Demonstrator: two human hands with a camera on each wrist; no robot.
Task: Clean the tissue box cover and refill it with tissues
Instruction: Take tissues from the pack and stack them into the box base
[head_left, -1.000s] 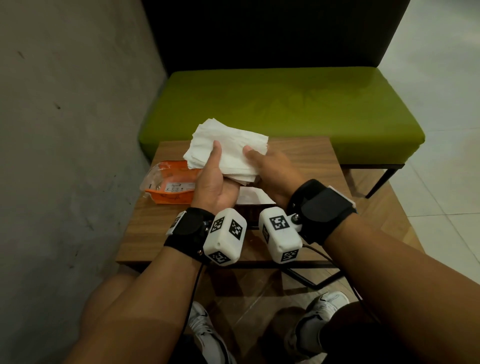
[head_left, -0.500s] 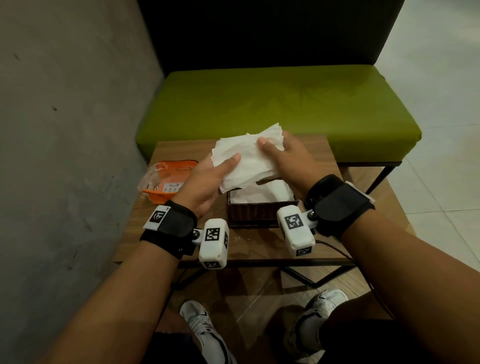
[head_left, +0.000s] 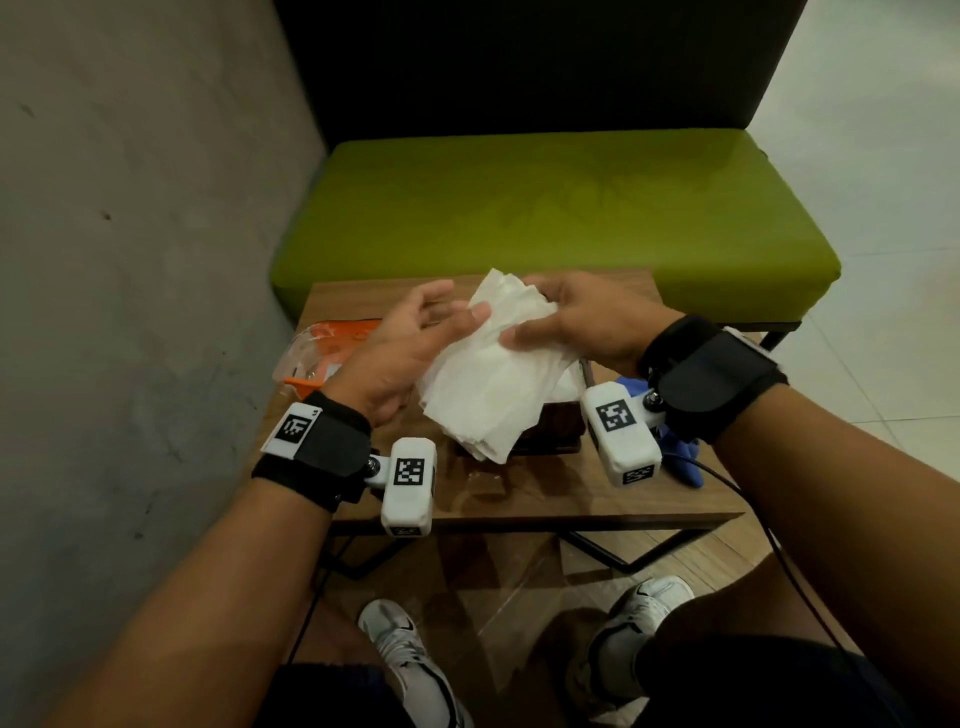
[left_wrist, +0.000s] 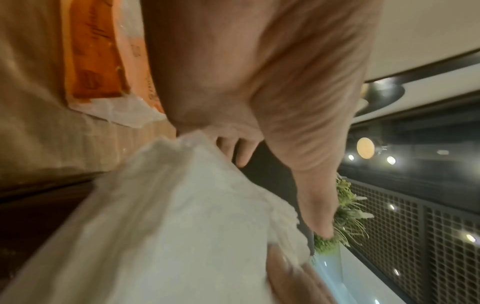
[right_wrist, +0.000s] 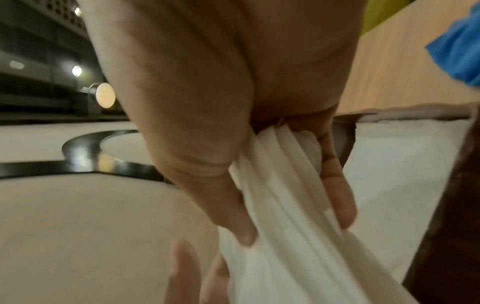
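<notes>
A stack of white tissues (head_left: 488, 389) hangs tilted between my hands, its lower end over the front of the dark wooden tissue box cover (head_left: 563, 428) on the table. My right hand (head_left: 524, 312) pinches the stack's far end between thumb and fingers; the right wrist view shows the folded tissues (right_wrist: 280, 205) clamped there. My left hand (head_left: 457, 306) is spread loosely at the stack's left edge. In the left wrist view the tissues (left_wrist: 168, 216) lie against its palm, with the thumb held slightly off them. More white tissue (right_wrist: 402, 164) lies inside the cover.
An orange tissue wrapper (head_left: 332, 348) lies at the left of the small wooden table (head_left: 519, 493). A blue cloth (head_left: 680, 457) sits at the table's right, under my right wrist. A green bench (head_left: 545, 208) stands behind, with a grey wall (head_left: 130, 260) on the left.
The stack has tipped from lying flat above the box to hanging down toward me. My left thumb has come off it and that hand has loosened; the right hand keeps its pinch.
</notes>
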